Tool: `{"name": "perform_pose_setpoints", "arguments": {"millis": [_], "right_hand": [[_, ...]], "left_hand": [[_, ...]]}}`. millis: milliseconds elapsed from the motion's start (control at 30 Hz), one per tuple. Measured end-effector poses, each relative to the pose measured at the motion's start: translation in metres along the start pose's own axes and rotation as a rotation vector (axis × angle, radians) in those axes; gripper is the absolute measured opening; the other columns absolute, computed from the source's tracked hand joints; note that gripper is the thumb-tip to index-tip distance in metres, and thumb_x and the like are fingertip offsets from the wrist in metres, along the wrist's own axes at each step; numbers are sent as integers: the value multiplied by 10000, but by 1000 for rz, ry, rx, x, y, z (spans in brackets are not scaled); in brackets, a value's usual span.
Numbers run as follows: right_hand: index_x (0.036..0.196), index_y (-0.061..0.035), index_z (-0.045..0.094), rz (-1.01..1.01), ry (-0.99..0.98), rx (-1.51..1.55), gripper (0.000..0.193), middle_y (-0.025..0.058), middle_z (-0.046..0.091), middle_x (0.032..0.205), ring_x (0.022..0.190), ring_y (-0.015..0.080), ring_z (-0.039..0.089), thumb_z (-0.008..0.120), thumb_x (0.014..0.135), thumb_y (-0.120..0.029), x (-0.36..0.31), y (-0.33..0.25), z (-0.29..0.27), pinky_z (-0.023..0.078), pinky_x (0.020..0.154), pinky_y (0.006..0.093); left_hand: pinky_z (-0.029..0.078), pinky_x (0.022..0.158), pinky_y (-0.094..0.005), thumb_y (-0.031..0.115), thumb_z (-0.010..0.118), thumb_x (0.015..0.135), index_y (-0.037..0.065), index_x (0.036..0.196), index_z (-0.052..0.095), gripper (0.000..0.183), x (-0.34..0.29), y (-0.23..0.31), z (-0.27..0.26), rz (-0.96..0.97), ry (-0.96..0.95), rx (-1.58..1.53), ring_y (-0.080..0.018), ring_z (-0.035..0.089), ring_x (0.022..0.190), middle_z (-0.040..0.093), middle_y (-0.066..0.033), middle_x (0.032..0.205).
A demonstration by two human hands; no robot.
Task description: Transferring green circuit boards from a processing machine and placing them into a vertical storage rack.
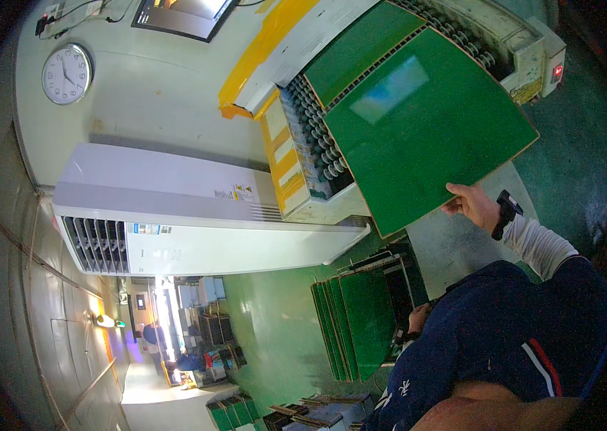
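Observation:
My right hand (472,205) grips the near edge of a large green board (429,126), with the thumb at its edge and the fingers partly hidden under it. The board is flat and glossy, with a thin brown rim, and its far part rests on a roller conveyor (314,133). Behind it, a second green board (364,50) lies on the rollers. My left hand (418,320), small and partly shadowed, is curled beside a dark rack holding several upright green boards (350,327). What its fingers hold, if anything, cannot be made out.
A tall white air conditioner (203,215) stands beside the conveyor's end. Yellow tape marks the machine frame (285,161). A round clock (66,74) and a screen (183,16) are on the wall. More stacked boards (234,413) stand on the green floor (267,316).

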State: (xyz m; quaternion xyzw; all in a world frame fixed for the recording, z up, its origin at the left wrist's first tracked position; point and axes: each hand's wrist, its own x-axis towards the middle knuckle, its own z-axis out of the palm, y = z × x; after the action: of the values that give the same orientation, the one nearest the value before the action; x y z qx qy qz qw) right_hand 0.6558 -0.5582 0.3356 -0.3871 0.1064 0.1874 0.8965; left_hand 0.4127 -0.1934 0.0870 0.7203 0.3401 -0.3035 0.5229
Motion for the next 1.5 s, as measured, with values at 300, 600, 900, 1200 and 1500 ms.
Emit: {"name": "perform_pose_setpoints", "arguments": {"millis": [300,600,900,1200,1500], "right_hand": [[1060,-32,606,-6,-14,11,321,78,659,916,806,181,624,587,934,-326,5,-7,2,506,732,340],[1074,-30,600,-7,-15,14,326,83,668,956,780,192,640,597,925,-320,15,-7,-3,524,715,323],[1076,-44,598,-9,23,16,339,68,651,940,794,185,626,597,927,-349,18,-16,-1,520,746,329],[1093,-41,598,-36,-10,-17,340,65,652,957,803,177,625,594,931,-339,27,-22,6,515,720,301],[983,-12,589,-54,18,21,330,119,650,860,742,214,648,646,895,-325,46,-12,-6,541,660,320]], "left_hand": [[471,748,-292,284,632,898,2,1135,635,369,-5,3,6,-104,-40,-285,-154,613,844,672,-53,963],[482,780,-303,334,646,877,10,1104,664,396,25,-29,1,-32,-45,-247,-169,638,862,697,-79,992],[488,782,-293,308,631,894,0,1105,661,375,29,-26,1,-1,-51,-111,-167,642,881,697,-77,985],[485,781,-286,293,639,889,-10,1120,648,380,11,-11,1,61,-58,-71,-161,636,873,693,-74,1000],[482,785,-282,271,630,902,-8,1089,660,337,3,-1,8,-53,-1,-166,-159,636,869,696,-68,970]]}}
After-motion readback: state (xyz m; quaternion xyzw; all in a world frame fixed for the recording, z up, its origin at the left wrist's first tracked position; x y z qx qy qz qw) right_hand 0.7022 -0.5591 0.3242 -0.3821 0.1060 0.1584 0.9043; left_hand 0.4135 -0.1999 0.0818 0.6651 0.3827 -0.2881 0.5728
